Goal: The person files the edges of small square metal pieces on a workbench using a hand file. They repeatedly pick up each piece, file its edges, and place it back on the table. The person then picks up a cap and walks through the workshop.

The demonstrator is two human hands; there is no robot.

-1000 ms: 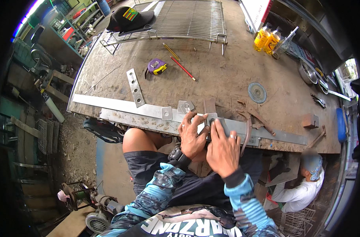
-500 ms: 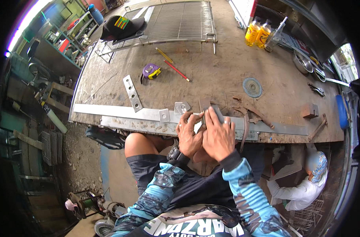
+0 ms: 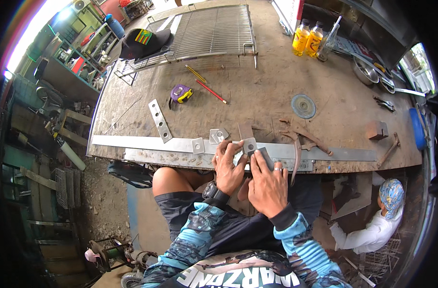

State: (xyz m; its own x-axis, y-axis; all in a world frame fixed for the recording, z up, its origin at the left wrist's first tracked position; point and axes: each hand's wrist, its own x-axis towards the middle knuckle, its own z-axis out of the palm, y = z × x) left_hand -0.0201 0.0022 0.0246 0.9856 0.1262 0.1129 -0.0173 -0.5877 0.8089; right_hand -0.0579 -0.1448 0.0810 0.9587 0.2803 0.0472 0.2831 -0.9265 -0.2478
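Note:
A small square metal plate with a round hole [image 3: 249, 145] lies near the bench's front edge, pinned by the fingers of my left hand [image 3: 228, 169]. My right hand [image 3: 269, 189] presses its fingers on a dark grey flat block [image 3: 264, 157], just to the near right of that plate. Both rest over a long flat metal bar [image 3: 147, 142]. Left of my hands lie another holed square plate [image 3: 198, 146] and overlapping small plates [image 3: 221, 135]. Farther left is a metal strip with several holes [image 3: 160, 121].
A rusty clamp [image 3: 298, 139], a brown block [image 3: 376, 130] and a round disc [image 3: 303, 106] lie to the right. Beyond are a tape measure [image 3: 181, 93], a red pencil [image 3: 211, 91], a wire rack [image 3: 209, 33] and yellow bottles [image 3: 300, 39]. A person [image 3: 372, 225] crouches at lower right.
My right hand has drawn the dark grey block back toward me, baring the holed plate it covered. My left hand stays by the plate. The view has shifted slightly.

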